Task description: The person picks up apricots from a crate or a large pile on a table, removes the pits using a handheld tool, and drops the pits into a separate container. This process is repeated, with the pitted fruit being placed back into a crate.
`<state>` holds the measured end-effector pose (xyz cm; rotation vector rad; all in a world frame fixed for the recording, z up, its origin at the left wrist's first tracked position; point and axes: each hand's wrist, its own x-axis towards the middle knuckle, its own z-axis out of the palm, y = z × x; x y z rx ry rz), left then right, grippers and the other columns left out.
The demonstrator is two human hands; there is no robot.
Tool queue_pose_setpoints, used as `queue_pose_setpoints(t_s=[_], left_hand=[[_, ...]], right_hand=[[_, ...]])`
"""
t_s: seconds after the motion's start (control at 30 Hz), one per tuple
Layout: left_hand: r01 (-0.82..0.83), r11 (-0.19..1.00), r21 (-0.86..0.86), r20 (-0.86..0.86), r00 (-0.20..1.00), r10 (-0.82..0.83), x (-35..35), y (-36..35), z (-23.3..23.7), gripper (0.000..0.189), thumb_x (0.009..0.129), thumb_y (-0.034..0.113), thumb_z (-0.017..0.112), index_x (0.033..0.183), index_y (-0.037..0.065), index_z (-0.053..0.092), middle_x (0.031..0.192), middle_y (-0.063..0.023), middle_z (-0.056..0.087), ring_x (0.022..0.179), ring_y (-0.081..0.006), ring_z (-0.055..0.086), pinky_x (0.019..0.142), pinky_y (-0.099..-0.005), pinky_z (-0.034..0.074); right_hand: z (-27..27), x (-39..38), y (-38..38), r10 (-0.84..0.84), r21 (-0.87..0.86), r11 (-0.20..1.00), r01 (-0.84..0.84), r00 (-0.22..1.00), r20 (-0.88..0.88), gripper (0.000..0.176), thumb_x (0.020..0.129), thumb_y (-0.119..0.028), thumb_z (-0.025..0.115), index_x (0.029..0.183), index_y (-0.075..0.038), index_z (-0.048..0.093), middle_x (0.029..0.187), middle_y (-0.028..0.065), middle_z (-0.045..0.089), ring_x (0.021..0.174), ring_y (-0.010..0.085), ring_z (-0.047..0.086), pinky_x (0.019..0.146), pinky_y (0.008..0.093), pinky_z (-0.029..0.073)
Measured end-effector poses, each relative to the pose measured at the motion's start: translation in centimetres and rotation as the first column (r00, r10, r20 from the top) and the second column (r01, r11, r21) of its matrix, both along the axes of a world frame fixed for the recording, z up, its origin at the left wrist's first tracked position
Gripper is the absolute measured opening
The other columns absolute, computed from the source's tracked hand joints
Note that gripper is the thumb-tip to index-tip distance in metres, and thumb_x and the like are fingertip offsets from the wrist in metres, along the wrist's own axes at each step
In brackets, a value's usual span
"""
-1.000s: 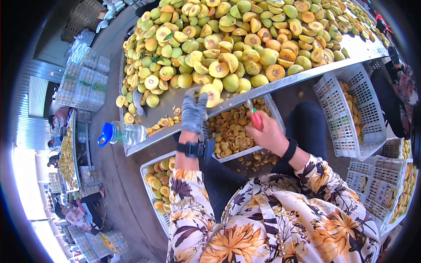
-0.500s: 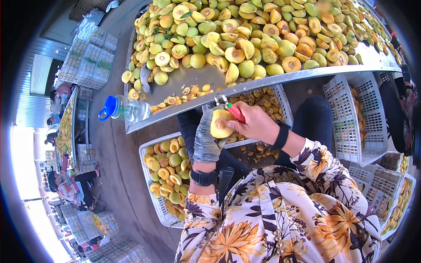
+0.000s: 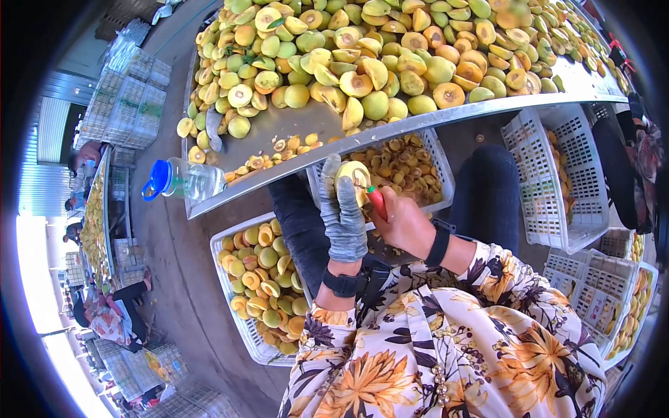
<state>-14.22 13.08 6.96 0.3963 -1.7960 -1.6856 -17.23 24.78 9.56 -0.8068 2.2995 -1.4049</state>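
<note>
My left hand (image 3: pixel 343 221), in a grey glove, holds a halved yellow fruit (image 3: pixel 346 173) with its cut face turned to the right. My right hand (image 3: pixel 408 224) is bare and wrapped round the red handle of a small tool (image 3: pixel 377 203). The tool's metal end touches the fruit's cut face near the centre. Both hands are just in front of the metal table's edge (image 3: pixel 418 127). Below and behind them a white crate (image 3: pixel 449 167) holds fruit scraps. Many halved fruits (image 3: pixel 355 83) are heaped on the table.
A bottle with a blue lid (image 3: pixel 198 180) stands at the table's left corner. A crate of halved fruit (image 3: pixel 223 279) is at lower left. More white crates (image 3: pixel 557 209) are on the right. People (image 3: pixel 115 317) sit at another table, far left.
The fruit has turned so its cut face shows, and the tool's end has moved onto it. My left hand's fingers now point upward. The whole view has shifted slightly.
</note>
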Motion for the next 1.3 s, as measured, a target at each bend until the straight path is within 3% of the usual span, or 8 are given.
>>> queue_pose_setpoints(t_s=[0.2, 0.4, 0.77, 0.87, 0.93, 1.2, 1.27, 1.3], left_hand=[[-0.095, 0.99, 0.107, -0.073, 0.992, 0.104, -0.1, 0.3, -0.8, 0.031, 0.089, 0.025, 0.051, 0.104, -0.001, 0.058, 0.121, -0.0113, 0.046, 0.108, -0.021, 0.044, 0.093, -0.0328, 0.036], [0.211, 0.685, 0.698, 0.098, 0.919, -0.382, 1.0, -4.6, -0.1, 0.031, 0.082, 0.021, 0.059, 0.104, -0.001, 0.056, 0.091, -0.0104, 0.062, 0.078, -0.0218, 0.061, 0.069, -0.0305, 0.052], [0.033, 0.676, 0.736, 0.027, 0.997, -0.077, 1.6, -3.9, 0.0, 0.03, 0.082, 0.026, 0.06, 0.096, -0.001, 0.059, 0.084, -0.011, 0.062, 0.072, -0.0227, 0.062, 0.063, -0.0323, 0.053], [-0.082, 0.813, 0.576, 0.082, 0.996, 0.042, 1.3, -3.2, -0.7, 0.026, 0.081, 0.022, 0.062, 0.093, -0.001, 0.061, 0.082, -0.0108, 0.063, 0.071, -0.0213, 0.062, 0.061, -0.0308, 0.052], [-0.098, 0.818, 0.567, 0.07, 0.995, 0.071, 1.1, -2.7, -0.2, 0.024, 0.079, 0.02, 0.064, 0.091, -0.001, 0.062, 0.082, -0.0109, 0.063, 0.068, -0.02, 0.062, 0.06, -0.0292, 0.052], [0.095, 0.599, 0.795, 0.077, 0.964, -0.254, 2.4, -4.8, -0.6, 0.02, 0.079, 0.017, 0.063, 0.088, -0.001, 0.063, 0.08, -0.0113, 0.064, 0.068, -0.0207, 0.063, 0.059, -0.029, 0.053], [0.023, 0.645, 0.764, 0.092, 0.985, -0.144, 2.2, -3.9, -0.8, 0.019, 0.08, 0.015, 0.063, 0.089, -0.002, 0.063, 0.081, -0.0104, 0.064, 0.067, -0.0179, 0.062, 0.058, -0.0266, 0.051], [-0.019, 0.787, 0.617, 0.103, 0.993, -0.056, 2.1, -3.7, -0.9, 0.018, 0.08, 0.014, 0.063, 0.09, -0.002, 0.063, 0.081, -0.0096, 0.065, 0.066, -0.0165, 0.062, 0.058, -0.0255, 0.05]], right_hand=[[-1.2, 1.7, -0.3, -0.038, -0.042, 0.998, 0.041, 0.997, 0.073, 0.017, 0.073, -0.002, 0.054, 0.084, 0.003, 0.042, 0.059, 0.0248, 0.052, 0.06, 0.0422, 0.054, 0.052, 0.0452, 0.042], [-2.3, 1.6, -0.6, 0.25, 0.077, 0.966, -0.247, 0.968, -0.025, 0.022, 0.071, -0.004, 0.052, 0.089, 0.004, 0.041, 0.058, 0.0252, 0.052, 0.058, 0.0423, 0.054, 0.051, 0.0455, 0.042], [-2.5, 0.7, -1.5, 0.341, 0.004, 0.94, -0.342, 0.937, -0.071, 0.017, 0.072, -0.003, 0.053, 0.086, 0.002, 0.046, 0.057, 0.0219, 0.052, 0.056, 0.0386, 0.055, 0.05, 0.0405, 0.044], [-1.4, 1.8, -1.9, 0.295, -0.07, 0.954, -0.29, 0.953, 0.066, 0.015, 0.072, -0.002, 0.052, 0.085, 0.002, 0.046, 0.055, 0.0202, 0.051, 0.054, 0.0375, 0.055, 0.048, 0.0395, 0.043], [1.0, 1.8, -1.9, 0.264, -0.063, 0.951, -0.304, 0.684, 0.68, 0.016, 0.071, -0.003, 0.054, 0.083, 0.001, 0.046, 0.057, 0.0204, 0.051, 0.056, 0.0386, 0.055, 0.05, 0.0399, 0.043], [-3.4, 2.6, -1.9, 0.271, -0.111, 0.951, -0.287, 0.952, -0.139, 0.007, 0.077, -0.004, 0.05, 0.081, -0.002, 0.044, 0.056, 0.0062, 0.051, 0.039, 0.0118, 0.05, 0.034, 0.0271, 0.039], [0.9, 1.1, -1.7, 0.378, -0.118, 0.898, -0.425, 0.605, 0.7, 0.008, 0.077, -0.004, 0.051, 0.08, -0.002, 0.044, 0.06, 0.0089, 0.053, 0.041, 0.0128, 0.051, 0.035, 0.0271, 0.039], [0.8, 1.0, -1.8, 0.378, -0.118, 0.897, -0.425, 0.603, 0.702, 0.008, 0.077, -0.004, 0.051, 0.08, -0.002, 0.044, 0.06, 0.0089, 0.053, 0.041, 0.0128, 0.051, 0.035, 0.0271, 0.039]])
